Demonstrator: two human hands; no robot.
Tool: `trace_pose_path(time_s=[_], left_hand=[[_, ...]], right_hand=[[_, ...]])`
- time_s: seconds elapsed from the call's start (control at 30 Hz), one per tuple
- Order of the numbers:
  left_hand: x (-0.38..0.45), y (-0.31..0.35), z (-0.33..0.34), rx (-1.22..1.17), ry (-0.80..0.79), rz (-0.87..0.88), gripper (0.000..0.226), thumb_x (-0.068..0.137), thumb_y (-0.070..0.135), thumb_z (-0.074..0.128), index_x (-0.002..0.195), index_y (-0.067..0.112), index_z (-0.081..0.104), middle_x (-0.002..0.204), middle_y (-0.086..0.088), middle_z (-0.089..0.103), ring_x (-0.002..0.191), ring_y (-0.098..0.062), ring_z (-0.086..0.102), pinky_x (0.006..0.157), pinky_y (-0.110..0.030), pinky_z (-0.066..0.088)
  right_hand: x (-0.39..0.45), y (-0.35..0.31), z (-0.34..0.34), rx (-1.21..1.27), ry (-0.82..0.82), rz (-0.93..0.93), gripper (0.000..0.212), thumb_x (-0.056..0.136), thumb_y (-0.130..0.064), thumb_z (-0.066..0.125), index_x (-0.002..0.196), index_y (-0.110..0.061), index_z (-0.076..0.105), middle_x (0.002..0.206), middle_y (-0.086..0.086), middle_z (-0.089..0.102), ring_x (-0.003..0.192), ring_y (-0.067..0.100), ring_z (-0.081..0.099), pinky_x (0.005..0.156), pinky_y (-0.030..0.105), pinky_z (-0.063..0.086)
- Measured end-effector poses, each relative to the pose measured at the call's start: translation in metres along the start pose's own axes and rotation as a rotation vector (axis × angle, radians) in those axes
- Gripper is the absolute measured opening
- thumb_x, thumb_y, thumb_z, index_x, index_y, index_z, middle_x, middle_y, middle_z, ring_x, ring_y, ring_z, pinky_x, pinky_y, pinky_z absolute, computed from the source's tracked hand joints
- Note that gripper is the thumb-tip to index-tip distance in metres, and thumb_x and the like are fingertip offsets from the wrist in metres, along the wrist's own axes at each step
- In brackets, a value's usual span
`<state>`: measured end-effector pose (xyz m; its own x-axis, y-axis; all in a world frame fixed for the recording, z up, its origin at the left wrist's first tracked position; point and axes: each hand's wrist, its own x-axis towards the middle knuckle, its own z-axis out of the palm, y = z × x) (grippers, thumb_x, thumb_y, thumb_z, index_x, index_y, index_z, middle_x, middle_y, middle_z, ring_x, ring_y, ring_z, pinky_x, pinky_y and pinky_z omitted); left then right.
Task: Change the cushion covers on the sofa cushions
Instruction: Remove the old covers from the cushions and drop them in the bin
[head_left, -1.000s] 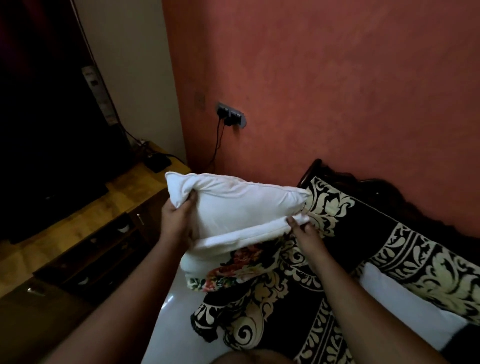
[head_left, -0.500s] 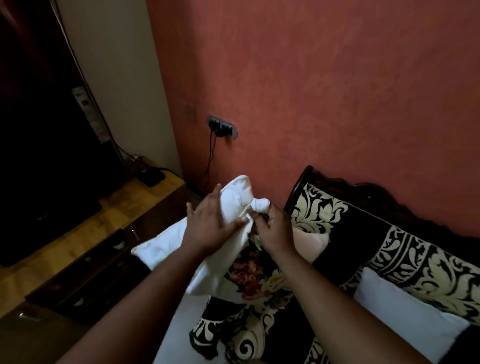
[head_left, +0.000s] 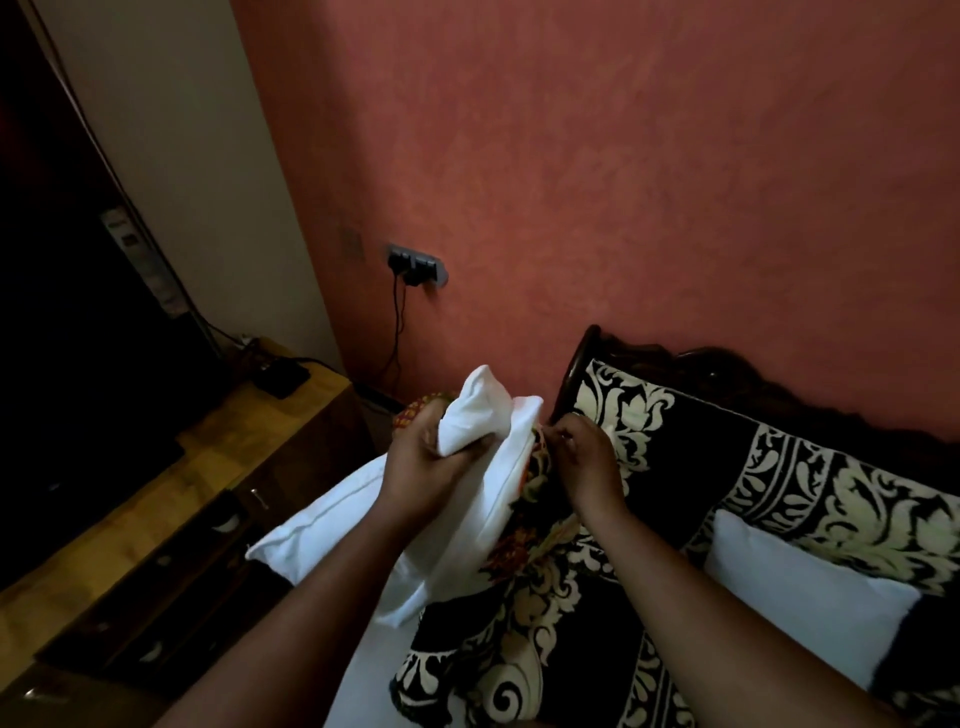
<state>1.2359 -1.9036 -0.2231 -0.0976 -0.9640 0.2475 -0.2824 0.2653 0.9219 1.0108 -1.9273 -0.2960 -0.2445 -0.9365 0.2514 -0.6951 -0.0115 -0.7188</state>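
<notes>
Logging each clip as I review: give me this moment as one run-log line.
left hand: grips white cushion corner | right hand: pinches floral cover edge | stage: cushion partly in cover | sofa: another white cushion

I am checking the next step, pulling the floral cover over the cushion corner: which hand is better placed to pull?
Probably the right hand: it already pinches the floral cover at its edge beside the cushion. The left hand grips the cushion corner and should steady it.
</notes>
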Motion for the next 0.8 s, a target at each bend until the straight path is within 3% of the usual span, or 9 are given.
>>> trace_pose_path(time_s=[0.07, 0.3, 0.4, 0.5, 0.6, 0.67, 0.73, 0.8], left_hand=[[-0.001, 0.007, -0.002, -0.044, 0.033, 0.001, 0.02, 0.083, 0.02, 0.081, 0.085, 0.017, 0.061, 0.081, -0.004, 0.068, 0.079, -0.021, 0.067, 0.071, -0.046, 0.055], [-0.02, 0.019, -0.013, -0.16, 0.099, 0.076, 0.01, 0.086, 0.011, 0.071, 0.083, 0.009, 0.061, 0.078, -0.008, 0.067, 0.075, -0.015, 0.065, 0.066, -0.031, 0.053], [-0.029, 0.018, -0.022, -0.232, 0.125, 0.066, 0.012, 0.088, 0.009, 0.074, 0.089, 0.007, 0.062, 0.083, -0.014, 0.068, 0.08, -0.018, 0.066, 0.071, -0.034, 0.054], [-0.036, 0.013, -0.03, -0.341, 0.223, 0.026, 0.01, 0.09, 0.004, 0.07, 0.098, 0.009, 0.067, 0.092, -0.008, 0.073, 0.088, -0.018, 0.068, 0.08, -0.036, 0.054], [-0.031, 0.003, -0.028, -0.43, 0.289, -0.067, 0.016, 0.093, 0.009, 0.068, 0.109, 0.01, 0.068, 0.105, -0.007, 0.073, 0.098, -0.022, 0.068, 0.09, -0.039, 0.053], [-0.026, -0.003, -0.013, -0.467, 0.285, -0.139, 0.021, 0.093, 0.014, 0.07, 0.114, 0.011, 0.067, 0.11, -0.008, 0.073, 0.103, -0.025, 0.069, 0.093, -0.04, 0.054], [-0.022, -0.008, 0.006, -0.526, 0.289, -0.222, 0.028, 0.092, 0.022, 0.072, 0.117, 0.012, 0.066, 0.114, -0.011, 0.072, 0.108, -0.03, 0.068, 0.096, -0.046, 0.054], [-0.016, -0.011, 0.022, -0.549, 0.296, -0.277, 0.03, 0.092, 0.025, 0.072, 0.118, 0.012, 0.066, 0.114, -0.011, 0.072, 0.109, -0.03, 0.068, 0.097, -0.049, 0.054]], right_hand=[[-0.001, -0.008, -0.003, -0.053, 0.034, -0.05, 0.029, 0.098, -0.04, 0.052, 0.072, -0.027, 0.05, 0.078, -0.007, 0.055, 0.076, 0.013, 0.053, 0.067, 0.033, 0.038], [0.011, 0.013, -0.03, -0.281, 0.128, 0.046, 0.031, 0.097, -0.042, 0.048, 0.074, -0.021, 0.047, 0.081, -0.004, 0.055, 0.076, 0.02, 0.055, 0.063, 0.036, 0.047], [0.009, 0.037, -0.048, -0.274, 0.106, 0.24, 0.03, 0.097, -0.039, 0.051, 0.072, -0.022, 0.047, 0.084, -0.002, 0.058, 0.075, 0.02, 0.057, 0.062, 0.03, 0.04], [0.001, 0.058, -0.072, 0.029, 0.171, 0.61, 0.024, 0.1, -0.028, 0.049, 0.078, -0.02, 0.057, 0.088, 0.006, 0.066, 0.067, 0.015, 0.053, 0.059, 0.025, 0.035], [-0.01, 0.069, -0.084, 0.649, 0.267, 0.88, 0.025, 0.093, -0.028, 0.054, 0.075, -0.014, 0.063, 0.072, 0.007, 0.059, 0.063, 0.021, 0.055, 0.063, 0.024, 0.045], [-0.014, 0.07, -0.079, 0.736, 0.258, 0.856, 0.031, 0.094, -0.036, 0.051, 0.076, -0.017, 0.067, 0.073, 0.005, 0.063, 0.074, 0.022, 0.061, 0.075, 0.031, 0.047], [-0.021, 0.066, -0.076, 0.759, 0.222, 0.831, 0.039, 0.102, -0.045, 0.039, 0.098, -0.022, 0.07, 0.099, 0.004, 0.068, 0.094, 0.025, 0.064, 0.085, 0.034, 0.047], [-0.034, 0.068, -0.076, 0.724, 0.194, 0.803, 0.046, 0.105, -0.052, 0.029, 0.125, -0.025, 0.061, 0.124, 0.003, 0.06, 0.113, 0.03, 0.059, 0.097, 0.037, 0.045]])
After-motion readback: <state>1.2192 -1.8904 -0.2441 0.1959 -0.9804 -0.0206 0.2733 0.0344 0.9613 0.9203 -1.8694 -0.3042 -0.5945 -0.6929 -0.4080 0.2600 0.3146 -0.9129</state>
